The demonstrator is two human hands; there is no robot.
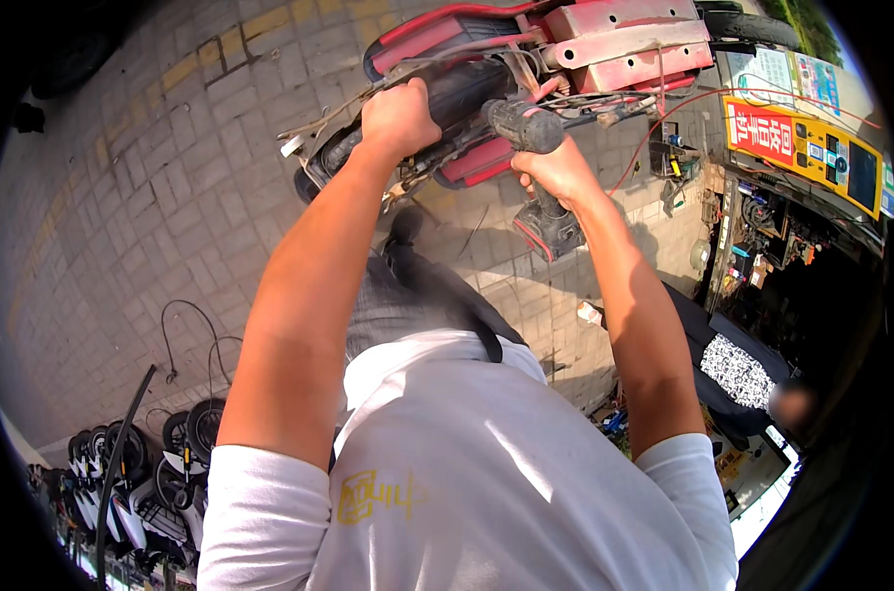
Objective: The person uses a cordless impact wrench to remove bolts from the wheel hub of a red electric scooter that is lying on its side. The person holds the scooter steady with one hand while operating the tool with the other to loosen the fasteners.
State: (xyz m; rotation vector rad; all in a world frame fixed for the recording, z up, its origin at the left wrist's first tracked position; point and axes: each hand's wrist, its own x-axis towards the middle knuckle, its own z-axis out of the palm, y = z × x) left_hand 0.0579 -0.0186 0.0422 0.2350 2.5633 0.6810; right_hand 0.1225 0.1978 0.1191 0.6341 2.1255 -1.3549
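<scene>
My right hand [557, 175] is wrapped round the handle of a dark cordless drill [528, 125]; its battery end hangs below my fist. The drill's head points forward, toward a red scooter [629, 49] with bodywork partly removed and metal frame parts showing. My left hand [399, 120] is closed beside the scooter's black tyre [471, 94]. What its fingers hold, if anything, is hidden from this view. A thin bar or cable [319, 126] runs out to the left of that hand, and red panels flank the wheel.
Light paving bricks [141, 197] surround the scooter. To the right, a person in dark clothes [737, 369] is beside a cluttered workshop opening with a yellow-and-red sign [801, 148]. A tray of tools [675, 158] sits nearby. Several parked scooters [146, 483] stand lower left.
</scene>
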